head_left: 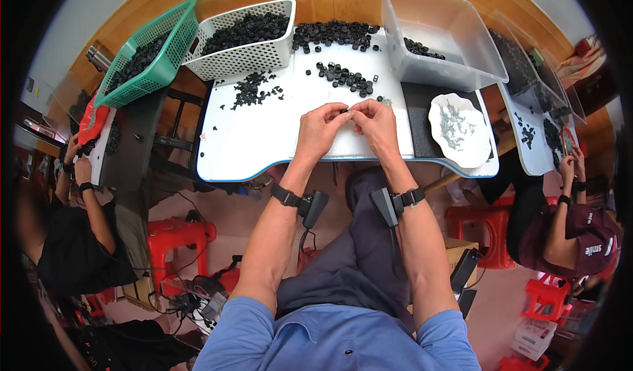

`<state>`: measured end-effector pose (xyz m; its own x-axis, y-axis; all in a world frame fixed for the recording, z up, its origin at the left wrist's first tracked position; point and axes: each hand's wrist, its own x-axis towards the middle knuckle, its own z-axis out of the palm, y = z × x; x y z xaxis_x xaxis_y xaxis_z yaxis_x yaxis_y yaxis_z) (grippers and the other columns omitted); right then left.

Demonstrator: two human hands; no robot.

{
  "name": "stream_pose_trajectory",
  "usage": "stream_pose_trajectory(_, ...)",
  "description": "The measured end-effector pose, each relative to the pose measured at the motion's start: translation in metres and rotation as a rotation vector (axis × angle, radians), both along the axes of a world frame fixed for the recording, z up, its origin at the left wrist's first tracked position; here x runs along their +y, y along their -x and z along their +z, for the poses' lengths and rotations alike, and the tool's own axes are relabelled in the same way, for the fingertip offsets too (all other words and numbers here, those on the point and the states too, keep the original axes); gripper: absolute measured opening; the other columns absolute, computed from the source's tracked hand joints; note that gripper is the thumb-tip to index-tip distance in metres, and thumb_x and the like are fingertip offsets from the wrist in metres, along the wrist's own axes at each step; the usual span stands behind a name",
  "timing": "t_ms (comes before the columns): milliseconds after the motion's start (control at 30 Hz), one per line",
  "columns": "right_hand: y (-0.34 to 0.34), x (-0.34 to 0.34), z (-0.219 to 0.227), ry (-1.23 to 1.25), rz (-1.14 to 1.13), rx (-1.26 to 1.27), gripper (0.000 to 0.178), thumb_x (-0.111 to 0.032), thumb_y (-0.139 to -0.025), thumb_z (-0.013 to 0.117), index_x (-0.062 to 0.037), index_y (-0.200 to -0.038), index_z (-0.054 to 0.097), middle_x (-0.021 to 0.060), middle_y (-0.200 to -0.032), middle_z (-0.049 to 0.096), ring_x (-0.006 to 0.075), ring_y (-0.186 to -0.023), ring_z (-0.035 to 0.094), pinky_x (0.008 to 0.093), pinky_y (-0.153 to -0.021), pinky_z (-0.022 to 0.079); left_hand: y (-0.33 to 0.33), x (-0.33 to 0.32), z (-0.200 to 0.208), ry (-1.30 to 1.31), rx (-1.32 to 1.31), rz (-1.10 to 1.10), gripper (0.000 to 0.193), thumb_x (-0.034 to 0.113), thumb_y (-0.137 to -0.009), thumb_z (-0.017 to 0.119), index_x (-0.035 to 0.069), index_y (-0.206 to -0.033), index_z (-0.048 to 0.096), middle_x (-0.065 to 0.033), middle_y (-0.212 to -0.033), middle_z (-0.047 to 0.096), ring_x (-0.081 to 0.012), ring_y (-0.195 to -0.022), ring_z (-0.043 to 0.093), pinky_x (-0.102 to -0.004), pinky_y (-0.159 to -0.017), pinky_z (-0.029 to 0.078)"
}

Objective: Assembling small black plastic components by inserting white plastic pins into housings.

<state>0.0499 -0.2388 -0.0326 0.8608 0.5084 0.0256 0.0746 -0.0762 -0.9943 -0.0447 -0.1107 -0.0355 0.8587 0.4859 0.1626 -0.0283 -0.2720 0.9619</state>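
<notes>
Above the white tabletop (264,140), my two hands meet with fingertips almost touching. My left hand (319,131) is closed in a pinch on a small black part (343,111), mostly covered by the fingers. Pinched too, my right hand (378,128) grips something too small to make out. Just beyond them lies a loose cluster of small round black caps (346,77). A scatter of smaller black pieces (254,91) is farther left. To the right, a white scalloped plate (438,137) holds many tiny clear or greyish pieces (456,127).
At the back stand a green basket (173,48), a white perforated basket (247,61) and a clear plastic bin (455,64), all with black parts. A black mat (422,123) lies under the plate. People work at both sides; red stools (178,239) stand below.
</notes>
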Motion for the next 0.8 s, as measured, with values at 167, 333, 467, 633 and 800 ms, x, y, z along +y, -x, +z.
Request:
stream_pose_trajectory(167, 0.006, -0.004, -0.002, -0.173, -0.045, 0.033, 0.011, -0.008, -0.091, 0.073, 0.0023, -0.095, 0.073, 0.0039, -0.078, 0.07, 0.0083, -0.064, 0.063, 0.0228, -0.058, 0.05, 0.0, 0.002, -0.006, 0.051, -0.017, 0.019, 0.024, 0.013, -0.093, 0.074, -0.004, -0.111, 0.075, -0.0077, -0.091, 0.077, -0.0092, -0.083, 0.069, -0.0253, -0.075, 0.054)
stream_pose_trajectory(333, 0.008, -0.005, -0.013, -0.342, -0.157, -0.015, 0.008, -0.006, -0.093, 0.073, 0.002, -0.095, 0.071, 0.0017, -0.079, 0.069, 0.0072, -0.066, 0.062, 0.0222, -0.059, 0.05, -0.006, 0.005, -0.017, 0.144, -0.068, 0.019, 0.02, 0.01, -0.091, 0.075, -0.001, -0.107, 0.076, -0.0037, -0.086, 0.076, -0.0068, -0.079, 0.066, -0.0248, -0.072, 0.054)
stream_pose_trajectory(467, 0.011, -0.011, -0.011, -0.277, -0.159, -0.015, 0.007, -0.005, -0.092, 0.073, 0.0015, -0.094, 0.071, 0.001, -0.076, 0.067, 0.0068, -0.064, 0.06, 0.0219, -0.058, 0.047, -0.002, 0.006, -0.017, 0.171, -0.009, -0.022, 0.022, 0.011, -0.09, 0.076, -0.002, -0.108, 0.076, -0.0058, -0.092, 0.077, -0.0081, -0.082, 0.067, -0.0246, -0.074, 0.054)
stream_pose_trajectory(633, 0.011, -0.016, -0.019, -0.305, -0.112, 0.024, 0.006, -0.005, -0.092, 0.073, 0.0011, -0.094, 0.072, 0.0008, -0.075, 0.067, 0.0062, -0.064, 0.06, 0.0215, -0.058, 0.047, 0.005, 0.005, -0.001, 0.271, 0.041, -0.051, 0.028, 0.01, -0.089, 0.077, -0.004, -0.113, 0.075, -0.009, -0.096, 0.078, -0.0097, -0.086, 0.07, -0.0247, -0.078, 0.056)
stream_pose_trajectory(800, 0.009, -0.014, -0.017, -0.302, -0.083, 0.008, 0.007, -0.004, -0.092, 0.073, 0.0015, -0.096, 0.072, 0.0016, -0.08, 0.069, 0.0062, -0.068, 0.061, 0.022, -0.061, 0.049, 0.017, 0.009, 0.019, 0.447, -0.013, -0.094, 0.032, 0.001, -0.092, 0.072, -0.008, -0.122, 0.067, -0.0171, -0.106, 0.076, -0.0194, -0.093, 0.074, -0.0271, -0.083, 0.059)
